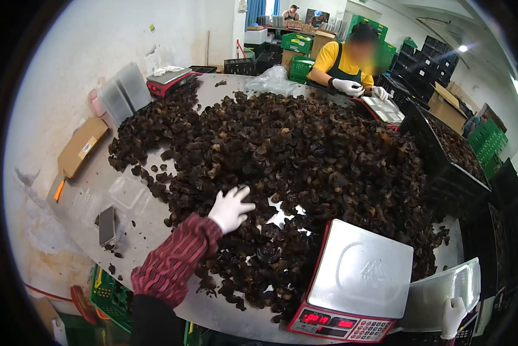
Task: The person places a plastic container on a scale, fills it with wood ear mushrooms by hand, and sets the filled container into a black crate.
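My left hand [231, 209], in a white glove, reaches over a wide heap of dark brown, curled pieces that look like wood ear mushrooms [270, 144]. Its fingers are spread over the near left part of the heap, with nothing gripped. Down at the lower right, my right hand [454, 316], also gloved, is closed on the edge of clear plastic trays [443, 288]. Between the two hands stands a red digital scale [360, 271] with a bare metal plate and lit red digits.
Across the steel table [213, 308], a person in yellow [328, 60] works at another scale [383, 109]. A black crate [437, 155] of brown pieces stands at right. At left are a cardboard piece [83, 147], plastic lids [126, 92], a dark block [107, 225] and a third scale [169, 81].
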`<control>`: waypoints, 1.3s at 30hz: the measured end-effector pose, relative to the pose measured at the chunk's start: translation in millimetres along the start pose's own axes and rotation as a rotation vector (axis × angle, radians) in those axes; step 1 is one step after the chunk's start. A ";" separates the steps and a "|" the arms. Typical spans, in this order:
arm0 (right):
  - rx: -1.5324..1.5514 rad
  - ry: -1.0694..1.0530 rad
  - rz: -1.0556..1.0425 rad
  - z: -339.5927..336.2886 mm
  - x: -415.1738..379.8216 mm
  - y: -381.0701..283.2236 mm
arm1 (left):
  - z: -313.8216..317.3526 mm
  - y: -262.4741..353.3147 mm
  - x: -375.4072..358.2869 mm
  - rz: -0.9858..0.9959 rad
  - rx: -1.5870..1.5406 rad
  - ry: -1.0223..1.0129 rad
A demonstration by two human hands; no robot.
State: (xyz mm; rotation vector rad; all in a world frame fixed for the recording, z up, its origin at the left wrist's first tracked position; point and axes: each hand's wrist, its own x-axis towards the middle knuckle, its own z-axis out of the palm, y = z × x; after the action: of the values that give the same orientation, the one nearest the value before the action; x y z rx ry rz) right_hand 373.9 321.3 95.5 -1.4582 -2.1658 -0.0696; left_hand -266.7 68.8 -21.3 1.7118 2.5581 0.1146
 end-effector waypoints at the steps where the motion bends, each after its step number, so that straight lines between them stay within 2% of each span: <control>1: -0.032 -0.014 0.020 -2.6 0.6 -7.0 | -2.6 9.0 -19.5 0.023 -0.082 0.007; 2: -0.031 -0.008 0.023 -4.0 -0.1 -11.2 | -6.2 18.6 -41.4 0.049 -0.164 0.011; 6: 0.040 0.033 -0.002 -2.3 -2.3 -21.5 | -21.2 46.7 -138.3 0.222 -0.157 0.326; 8: 0.022 0.017 -0.042 -1.5 -1.4 -17.4 | -9.2 34.4 -191.6 0.085 -0.111 0.406; 10: 0.037 0.040 -0.073 -1.3 -1.8 -20.1 | 35.3 14.6 -245.3 -0.282 -0.084 0.544; 11: 0.050 0.038 -0.053 0.4 -1.5 -17.5 | 51.7 9.3 -263.7 -0.293 -0.082 0.550; 12: 0.063 0.040 -0.034 1.9 -0.2 -15.6 | 65.7 5.6 -276.6 -0.456 -0.047 0.566; 13: 0.049 0.063 -0.060 3.3 -0.6 -14.3 | 68.7 5.4 -281.2 -0.614 -0.014 0.582; 16: 0.067 0.075 -0.088 3.1 0.1 -14.5 | 73.2 2.6 -278.5 -0.606 -0.035 0.504; 39: -0.023 0.091 -0.110 1.2 -5.6 -22.4 | 68.8 2.7 -282.5 -0.602 -0.069 0.462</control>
State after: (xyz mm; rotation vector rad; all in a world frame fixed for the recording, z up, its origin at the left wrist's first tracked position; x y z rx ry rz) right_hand 355.3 307.5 97.3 -1.3216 -2.1755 -0.1961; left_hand -150.3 -189.5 -86.8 0.8994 3.2213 0.6123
